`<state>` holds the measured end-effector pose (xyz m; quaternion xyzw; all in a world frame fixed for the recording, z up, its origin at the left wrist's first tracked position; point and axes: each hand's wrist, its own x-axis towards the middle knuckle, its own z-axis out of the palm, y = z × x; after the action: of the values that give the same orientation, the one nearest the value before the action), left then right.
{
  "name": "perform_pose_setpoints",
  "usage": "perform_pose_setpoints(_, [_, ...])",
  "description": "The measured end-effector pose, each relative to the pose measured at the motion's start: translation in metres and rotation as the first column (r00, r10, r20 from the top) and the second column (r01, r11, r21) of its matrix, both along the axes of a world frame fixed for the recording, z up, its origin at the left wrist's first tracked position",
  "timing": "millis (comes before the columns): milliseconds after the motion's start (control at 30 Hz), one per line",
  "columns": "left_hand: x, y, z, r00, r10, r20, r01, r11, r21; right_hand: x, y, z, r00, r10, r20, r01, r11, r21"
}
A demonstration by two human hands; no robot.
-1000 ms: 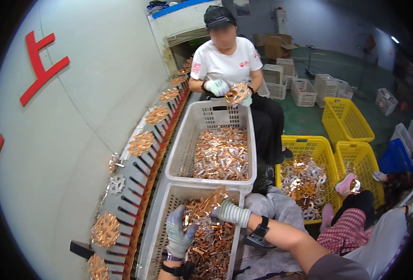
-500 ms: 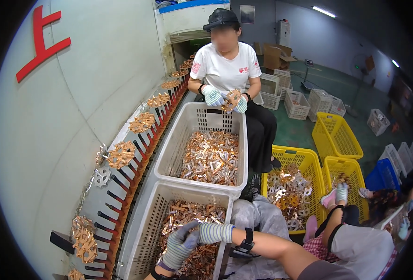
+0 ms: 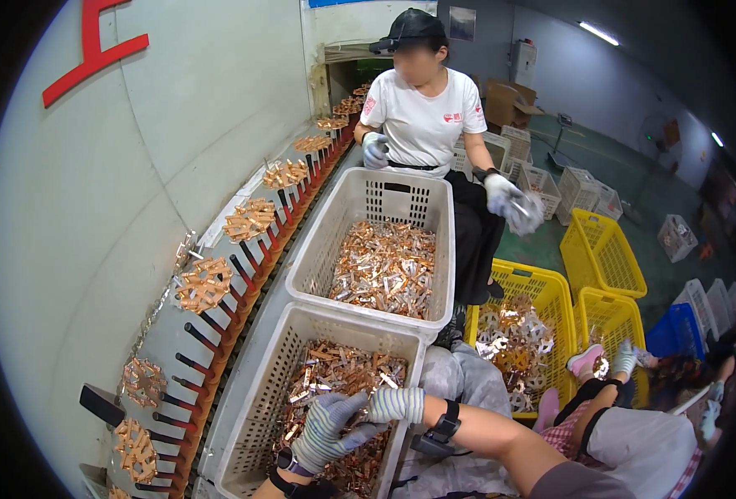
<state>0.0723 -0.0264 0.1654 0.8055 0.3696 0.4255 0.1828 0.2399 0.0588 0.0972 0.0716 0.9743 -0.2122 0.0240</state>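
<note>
My left hand, in a striped knit glove, is above the near grey crate of small copper-coloured metal pieces. Its fingers are curved, with a gap between thumb and fingers, and nothing shows in that gap. Reaching in from the right, my right hand meets the left fingertips; its own fingers are bent closed, and whatever they may hold is hidden. Beyond stands a second grey crate with more such pieces.
A row of dark-handled pegs runs along the left, beside round copper-coloured clusters. A co-worker sits behind the far crate, holding a blurred silvery piece. Yellow crates and another person's gloved hand are at right.
The view has shifted slightly. My hands stay together over the near crate, a little lower. The co-worker's hands have parted, one swinging right with a silvery piece; the copper-coloured disc is gone from them.
</note>
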Motion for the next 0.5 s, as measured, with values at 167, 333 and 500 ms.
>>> perform_pose_setpoints(167, [0.009, -0.007, -0.005, 0.994, 0.045, -0.096, -0.055, 0.993, -0.109, 0.001, -0.013, -0.004, 0.918, -0.384, 0.1, 0.382, 0.784, -0.489])
perform_pose_setpoints(333, [0.013, -0.004, -0.005, 0.98, 0.063, 0.191, -0.014, 0.969, -0.248, 0.002, -0.006, -0.016, 0.988, -0.127, -0.084, 0.112, 0.98, -0.166])
perform_pose_setpoints(500, [0.016, -0.008, -0.002, 0.99, 0.134, -0.037, -0.136, 0.987, -0.081, 0.0, -0.011, -0.017, 0.885, -0.4, 0.237, 0.445, 0.58, -0.683])
